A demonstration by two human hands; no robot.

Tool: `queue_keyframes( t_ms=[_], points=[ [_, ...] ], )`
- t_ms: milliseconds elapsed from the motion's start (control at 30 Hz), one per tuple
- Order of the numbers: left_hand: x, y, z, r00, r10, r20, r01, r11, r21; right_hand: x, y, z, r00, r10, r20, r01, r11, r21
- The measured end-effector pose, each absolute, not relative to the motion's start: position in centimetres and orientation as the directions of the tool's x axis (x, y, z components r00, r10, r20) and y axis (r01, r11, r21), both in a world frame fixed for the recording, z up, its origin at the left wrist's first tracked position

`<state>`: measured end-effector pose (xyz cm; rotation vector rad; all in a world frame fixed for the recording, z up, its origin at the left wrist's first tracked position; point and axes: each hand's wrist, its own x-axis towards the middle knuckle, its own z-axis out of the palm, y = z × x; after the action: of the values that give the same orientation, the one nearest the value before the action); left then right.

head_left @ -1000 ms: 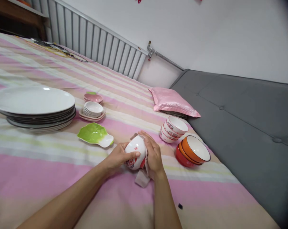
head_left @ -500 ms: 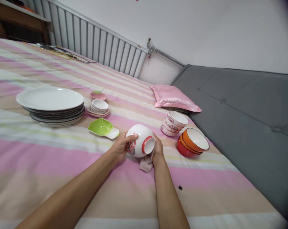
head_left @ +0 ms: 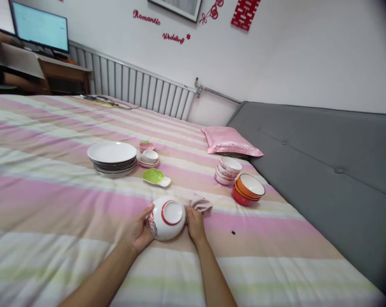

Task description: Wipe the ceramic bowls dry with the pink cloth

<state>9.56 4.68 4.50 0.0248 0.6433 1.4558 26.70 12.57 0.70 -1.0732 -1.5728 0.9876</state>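
A white bowl (head_left: 161, 226) with a red foot ring and red patterning is tipped so that its underside faces me. My left hand (head_left: 142, 230) grips it by the left side, thumb on the outer wall. At the bowl's right edge, my right hand (head_left: 195, 224) is closed on a pinkish-grey cloth (head_left: 201, 204), which bunches out beyond the fingers. Whether the right fingers also touch the bowl is hard to see. Just beyond the bowl lies a green and white leaf-shaped dish (head_left: 154, 176).
Left stands a stack of plates (head_left: 112, 153), beside small white bowls (head_left: 150, 157) and pink dishes (head_left: 147, 146). To the right are stacked white bowls (head_left: 226, 170) and orange and red bowls (head_left: 248, 189). A small black piece (head_left: 233, 233) lies on the striped bedspread. Behind is a pink pillow (head_left: 229, 141).
The view has tilted up and drawn back, showing a monitor and part of another person. The bowl has turned its base more toward me, and the cloth now sticks out beyond my right hand.
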Motion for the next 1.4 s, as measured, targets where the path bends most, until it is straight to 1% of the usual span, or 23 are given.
queue_keyframes(
  t_ms=[167,300,367,500,633,800,967,1133,1267,1333,1400],
  points=[
    [7.9,0.0,5.1,-0.065,0.937,-0.344,-0.884,0.106,0.456,26.2,7.3,1.1,-0.132,0.947,0.293,0.301,0.320,-0.899],
    [7.8,-2.3,5.8,-0.046,0.956,-0.290,-0.799,0.139,0.585,25.8,4.5,1.1,-0.067,0.951,0.303,0.386,0.305,-0.871],
    [7.8,-3.3,6.0,-0.047,0.954,-0.297,-0.766,0.157,0.624,25.6,3.4,1.1,-0.013,0.951,0.309,0.429,0.284,-0.857],
    [7.8,-5.1,6.2,-0.070,0.943,-0.327,-0.724,0.178,0.666,25.3,2.2,1.2,0.048,0.948,0.315,0.501,0.250,-0.829],
    [7.5,-6.7,6.0,-0.085,0.944,-0.318,-0.690,0.175,0.702,25.1,2.0,1.4,0.069,0.948,0.311,0.554,0.223,-0.802],
    [6.0,-8.0,5.4,-0.039,0.941,-0.337,-0.640,0.235,0.732,25.1,2.7,1.1,0.088,0.953,0.290,0.562,0.193,-0.805],
    [3.5,-6.3,5.4,0.041,0.923,-0.383,-0.539,0.343,0.769,25.2,3.8,0.6,0.129,0.956,0.265,0.480,0.174,-0.860],
    [1.8,-4.3,6.0,0.023,0.930,-0.367,-0.487,0.331,0.808,24.7,4.8,0.5,0.232,0.954,0.190,0.334,0.105,-0.937],
    [1.9,-4.9,6.1,-0.004,0.944,-0.329,-0.476,0.288,0.831,23.3,5.1,0.6,0.270,0.960,0.070,0.123,0.038,-0.992],
    [2.2,-5.4,6.2,-0.021,0.955,-0.296,-0.469,0.252,0.847,22.4,5.0,0.8,0.244,0.970,0.009,-0.009,0.011,-1.000],
    [2.3,-5.9,6.4,-0.016,0.970,-0.242,-0.423,0.213,0.881,21.3,4.6,1.2,0.202,0.979,-0.030,-0.132,-0.003,-0.991]
  ],
)
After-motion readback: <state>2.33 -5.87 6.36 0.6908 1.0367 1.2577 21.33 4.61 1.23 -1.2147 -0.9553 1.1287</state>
